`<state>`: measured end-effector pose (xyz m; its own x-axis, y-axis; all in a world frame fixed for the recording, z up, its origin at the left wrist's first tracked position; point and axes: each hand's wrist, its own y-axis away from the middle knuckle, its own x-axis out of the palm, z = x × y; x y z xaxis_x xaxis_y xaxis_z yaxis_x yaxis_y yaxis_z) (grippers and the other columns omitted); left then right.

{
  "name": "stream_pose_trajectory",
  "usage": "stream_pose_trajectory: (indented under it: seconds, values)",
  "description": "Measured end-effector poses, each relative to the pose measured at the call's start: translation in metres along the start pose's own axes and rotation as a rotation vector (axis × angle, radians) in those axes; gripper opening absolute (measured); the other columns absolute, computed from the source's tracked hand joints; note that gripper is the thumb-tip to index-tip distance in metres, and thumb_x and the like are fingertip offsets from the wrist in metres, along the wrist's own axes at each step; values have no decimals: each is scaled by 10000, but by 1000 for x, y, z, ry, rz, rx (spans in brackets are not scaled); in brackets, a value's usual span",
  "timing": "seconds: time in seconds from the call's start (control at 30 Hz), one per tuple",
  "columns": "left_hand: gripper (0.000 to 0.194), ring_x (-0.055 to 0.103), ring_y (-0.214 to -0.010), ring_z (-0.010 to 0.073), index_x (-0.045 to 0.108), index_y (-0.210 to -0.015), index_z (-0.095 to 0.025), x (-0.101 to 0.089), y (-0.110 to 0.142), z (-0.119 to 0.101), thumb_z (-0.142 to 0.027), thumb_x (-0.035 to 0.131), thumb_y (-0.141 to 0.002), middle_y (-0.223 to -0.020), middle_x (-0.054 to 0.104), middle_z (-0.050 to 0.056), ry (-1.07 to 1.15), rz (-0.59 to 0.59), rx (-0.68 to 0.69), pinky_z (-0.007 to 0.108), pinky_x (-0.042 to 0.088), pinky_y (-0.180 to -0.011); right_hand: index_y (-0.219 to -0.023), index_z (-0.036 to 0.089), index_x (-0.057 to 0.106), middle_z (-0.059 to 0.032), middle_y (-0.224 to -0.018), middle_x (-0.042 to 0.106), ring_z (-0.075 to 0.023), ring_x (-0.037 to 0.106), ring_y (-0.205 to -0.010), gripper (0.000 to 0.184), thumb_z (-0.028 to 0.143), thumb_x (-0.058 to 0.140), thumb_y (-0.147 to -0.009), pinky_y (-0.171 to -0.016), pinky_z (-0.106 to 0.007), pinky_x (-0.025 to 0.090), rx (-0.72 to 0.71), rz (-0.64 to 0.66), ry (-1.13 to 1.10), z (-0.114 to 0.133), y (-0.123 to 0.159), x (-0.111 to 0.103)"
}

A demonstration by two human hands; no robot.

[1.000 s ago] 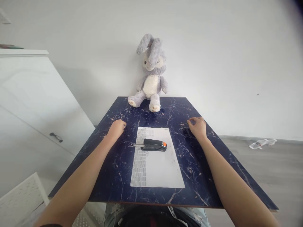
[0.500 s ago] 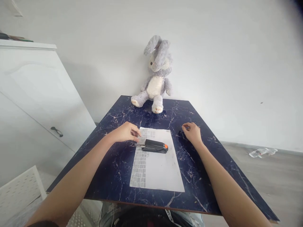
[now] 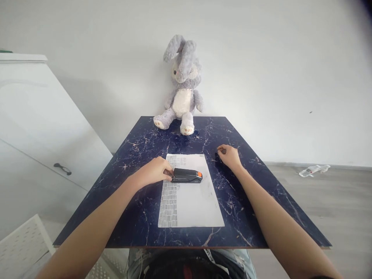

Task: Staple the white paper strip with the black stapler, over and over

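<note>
A black stapler with an orange patch at its right end lies sideways on a sheet of paper. The sheet has rows of dense print or marks down its left side. My left hand has its thumb and fingers closed at the stapler's left end, and they hide that end. To the right of the paper, my right hand hovers low over or rests on the table, fingers curled into a pinch. Whatever it may hold is too small or hidden to make out.
The dark blue marbled table bears a grey plush rabbit sitting at its far edge against the wall. A white cabinet stands to the left, above a white perforated seat. Clear plastic lies on the floor at right.
My left hand has closed in on the stapler's left end, where a metal piece stuck out before and no longer shows. My right hand stays curled. The view has shifted slightly.
</note>
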<state>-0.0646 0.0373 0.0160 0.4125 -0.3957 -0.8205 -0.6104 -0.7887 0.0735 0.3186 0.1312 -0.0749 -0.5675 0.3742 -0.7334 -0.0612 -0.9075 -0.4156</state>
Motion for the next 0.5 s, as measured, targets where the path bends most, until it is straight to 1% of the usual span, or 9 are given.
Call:
stream_pose_trajectory:
  seconds: [0.13, 0.23, 0.33, 0.4, 0.5]
  values:
    - [105, 716, -782, 222, 833, -856, -254, 0, 0, -2, -290, 791, -767, -872, 790, 34, 10, 4, -5, 296, 489, -704, -930, 203, 771, -45, -857, 768, -211, 684, -752, 240, 209, 589, -774, -806, -330, 513, 22, 14, -17, 0, -1, 0]
    - [113, 717, -780, 227, 833, -842, -244, 1, -2, 2, -298, 804, -747, -859, 788, 45, -17, -7, -30, 291, 486, -694, -919, 199, 768, -45, -848, 767, -208, 683, -742, 237, 206, 588, -765, -804, -328, 516, 25, 19, -25, 1, -1, -1]
    - [132, 714, -743, 220, 832, -838, -238, 2, -2, 7, -324, 820, -739, -832, 784, 45, -31, 16, -59, 282, 472, -667, -916, 200, 765, -46, -848, 766, -209, 681, -746, 235, 214, 585, -765, -807, -330, 516, 18, 17, -23, 2, -1, -2]
    - [125, 709, -726, 213, 830, -828, -241, 1, -2, 7, -324, 828, -735, -822, 779, 38, -35, 25, -57, 277, 464, -655, -915, 198, 764, -48, -849, 766, -211, 680, -751, 236, 217, 583, -764, -813, -333, 516, 14, 19, -25, 2, -1, -2]
    - [108, 704, -730, 210, 828, -808, -243, 0, -1, 4, -314, 832, -726, -821, 774, 35, -44, -2, -28, 272, 458, -642, -916, 200, 763, -49, -852, 766, -213, 680, -760, 241, 214, 578, -763, -821, -335, 514, 8, 17, -22, 3, -1, -2]
